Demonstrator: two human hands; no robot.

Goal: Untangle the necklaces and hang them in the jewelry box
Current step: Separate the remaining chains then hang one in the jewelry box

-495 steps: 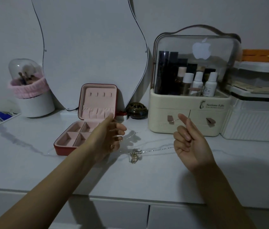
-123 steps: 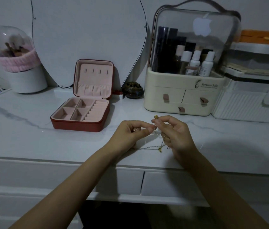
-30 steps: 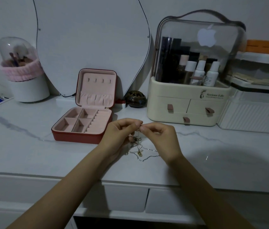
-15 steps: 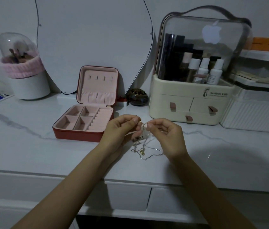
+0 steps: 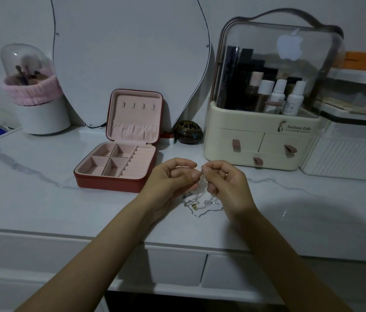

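Both the left hand point(image 5: 173, 179) and right hand point(image 5: 226, 183) pinched the thin silver tangled necklaces point(image 5: 202, 204) just above the white marble counter point(image 5: 42, 199), likely teasing strands apart, right of the open red jewelry box point(image 5: 121, 163).

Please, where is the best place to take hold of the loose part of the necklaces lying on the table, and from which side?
Probably the small gold pendant on the necklaces: it is the one solid lump among thin, flat chain loops. Come from above with two fingers, since both hands already pinch the strand higher up.
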